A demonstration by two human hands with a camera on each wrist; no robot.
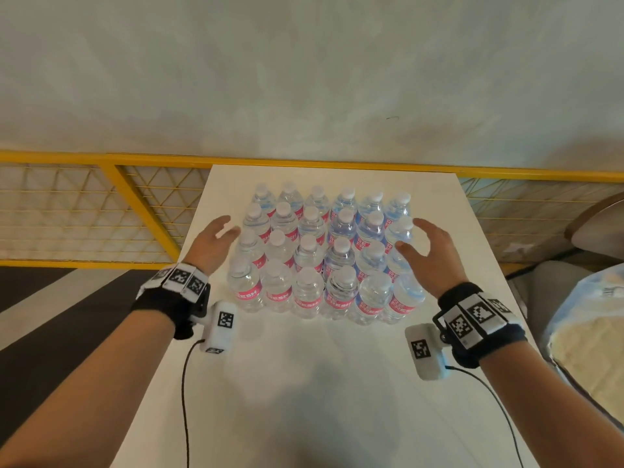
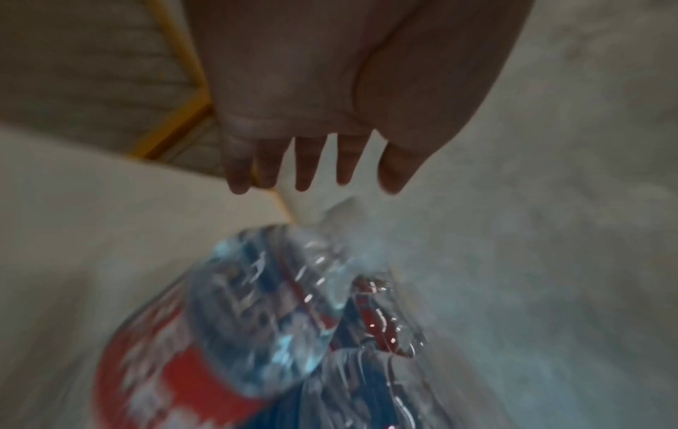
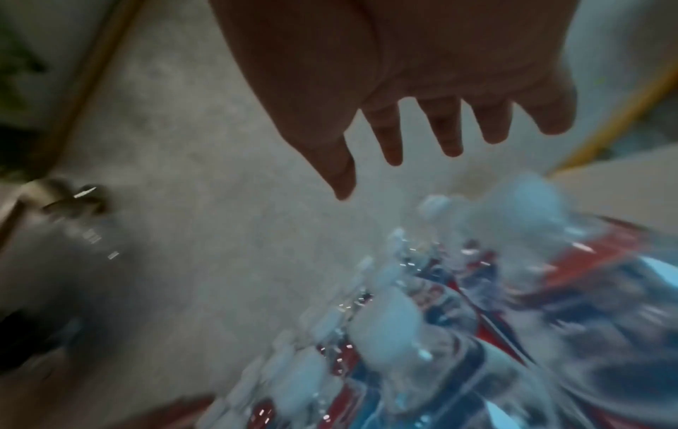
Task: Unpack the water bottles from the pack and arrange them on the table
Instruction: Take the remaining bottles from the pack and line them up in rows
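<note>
Several clear water bottles [image 1: 326,255] with white caps and red labels stand upright in a tight block of rows on the white table [image 1: 314,383]. My left hand [image 1: 216,236] hovers at the block's left side, fingers spread and holding nothing. My right hand [image 1: 423,244] hovers at the block's right side, also spread and empty. In the left wrist view my left hand [image 2: 315,162] hangs above blurred bottles [image 2: 264,319]. The right wrist view shows my right hand [image 3: 422,139] over blurred bottles [image 3: 440,319]. Whether wrap still covers the bottles I cannot tell.
A yellow mesh railing [image 1: 101,211] runs behind the table below a pale wall. At the right edge lie a crumpled plastic sheet [image 1: 587,336] and part of a chair [image 1: 597,228]. Bare tabletop stretches in front of the bottles.
</note>
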